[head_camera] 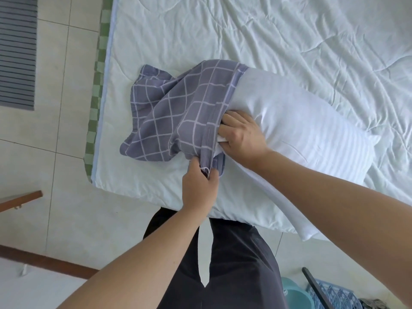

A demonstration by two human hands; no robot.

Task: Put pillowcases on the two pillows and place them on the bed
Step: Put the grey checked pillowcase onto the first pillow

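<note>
Pillowcase [178,110] lies bunched near the bed's [289,41] left edge, its mouth pinched wide by the left hand [199,186]. Meanwhile the right hand [242,134] grips the white pillow's [301,121] corner, apparently to feed it inside.

We saw 1 white pillow [301,130] lying on the pale, wrinkled bed [289,41], its long axis running from about 10 o'clock toward 4 o'clock. Its 10 o'clock end sat inside a grey-purple pillowcase [178,108] with a thin white grid pattern. The case covered only that end; the rest of it lay slack and crumpled on the bed toward 9 o'clock, near the mattress edge. The pillow's bare part showed faint woven stripes and a corner pointing toward 3 o'clock.
</note>
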